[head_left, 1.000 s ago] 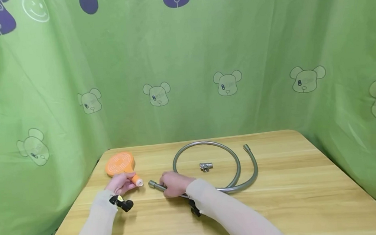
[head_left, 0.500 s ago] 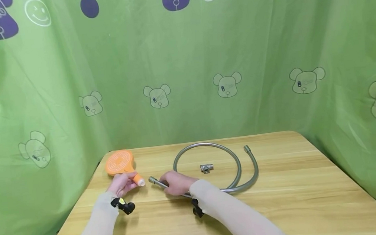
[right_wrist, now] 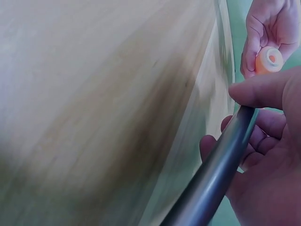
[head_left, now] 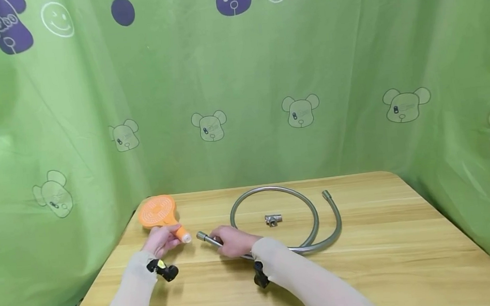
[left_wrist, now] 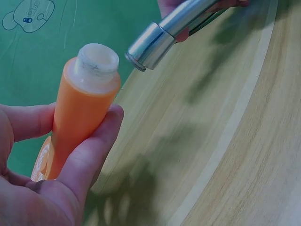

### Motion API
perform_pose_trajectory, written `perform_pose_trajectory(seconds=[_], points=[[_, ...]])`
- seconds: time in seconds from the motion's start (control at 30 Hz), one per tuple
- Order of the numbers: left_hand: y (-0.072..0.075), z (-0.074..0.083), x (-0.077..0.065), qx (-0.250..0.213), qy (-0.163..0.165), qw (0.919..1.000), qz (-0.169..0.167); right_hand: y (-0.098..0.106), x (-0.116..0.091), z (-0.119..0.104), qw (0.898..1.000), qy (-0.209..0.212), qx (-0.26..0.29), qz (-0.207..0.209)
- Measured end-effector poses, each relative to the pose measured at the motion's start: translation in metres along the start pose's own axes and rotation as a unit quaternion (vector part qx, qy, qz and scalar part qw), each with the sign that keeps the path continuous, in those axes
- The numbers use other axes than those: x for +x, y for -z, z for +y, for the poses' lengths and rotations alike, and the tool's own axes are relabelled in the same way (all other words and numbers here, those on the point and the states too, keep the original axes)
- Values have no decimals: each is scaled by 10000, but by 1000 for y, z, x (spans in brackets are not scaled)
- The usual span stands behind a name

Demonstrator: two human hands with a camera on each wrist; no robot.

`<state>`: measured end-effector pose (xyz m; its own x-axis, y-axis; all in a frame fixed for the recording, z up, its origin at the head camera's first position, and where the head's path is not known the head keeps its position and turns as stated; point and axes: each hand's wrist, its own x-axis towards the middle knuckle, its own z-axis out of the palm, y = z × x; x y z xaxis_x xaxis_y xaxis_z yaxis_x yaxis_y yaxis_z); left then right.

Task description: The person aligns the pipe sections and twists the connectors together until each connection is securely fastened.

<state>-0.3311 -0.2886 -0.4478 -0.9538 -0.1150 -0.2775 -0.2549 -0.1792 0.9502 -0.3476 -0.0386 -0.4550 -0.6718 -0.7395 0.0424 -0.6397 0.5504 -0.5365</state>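
An orange shower head point(head_left: 157, 211) is at the left of the table, its perforated face up. My left hand point(head_left: 162, 240) grips its handle point(left_wrist: 84, 110), thumb and fingers on opposite sides. The handle's white threaded end point(left_wrist: 99, 59) points toward the hose. My right hand point(head_left: 234, 241) holds a grey metal shower hose point(right_wrist: 211, 174) just behind its end nut point(head_left: 201, 235), fingers curled round it. In the left wrist view the nut and the threaded end are close but apart. The rest of the hose loops on the table behind the right hand, with its other end point(head_left: 327, 195) at the right.
Inside the hose loop lies a small silver tee fitting point(head_left: 273, 220). The wooden table point(head_left: 393, 247) ends at a green curtain point(head_left: 254, 157) on the back and both sides.
Both hands keep their grips. The shower head's handle and the hose end have hardly moved relative to each other; the whole head view has shifted slightly.
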Motion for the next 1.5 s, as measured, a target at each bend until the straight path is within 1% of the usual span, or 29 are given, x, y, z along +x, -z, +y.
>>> perform_pose_trajectory(seconds=[0.17, 0.3, 0.6, 0.83, 0.97, 1.07, 1.17, 1.27, 1.4, 1.5], points=[[0, 1, -4, 40, -49, 10000, -18, 0, -1, -1, 10000, 10, 73, -1], [-1, 2, -6, 17, -97, 10000, -3, 2, -2, -2, 9998, -88, 195, -25], [-2, 2, -6, 183, -240, 9993, 236, 5, -4, -7, 9974, -277, 669, 67], [-4, 2, -7, 160, -281, 9994, 158, 5, -4, -3, 9963, -336, 785, 123], [-7, 1, -6, 161, -267, 9992, 253, 5, -3, -3, 9947, -338, 956, 138], [-9, 0, -5, 170, -314, 9989, 312, 3, -1, -3, 9942, -284, 1015, 220], [-10, -1, -4, 217, -343, 9986, 346, 1, 1, -3, 9945, -237, 962, 351], [-11, 0, -4, 237, -365, 9984, 366, -1, 3, -4, 9936, -277, 970, 504], [-10, 1, -4, 231, -403, 9983, 363, -3, 6, -6, 9905, -376, 1160, 634], [-10, 2, -5, 243, -406, 9981, 402, -4, 8, -8, 9887, -421, 1284, 656]])
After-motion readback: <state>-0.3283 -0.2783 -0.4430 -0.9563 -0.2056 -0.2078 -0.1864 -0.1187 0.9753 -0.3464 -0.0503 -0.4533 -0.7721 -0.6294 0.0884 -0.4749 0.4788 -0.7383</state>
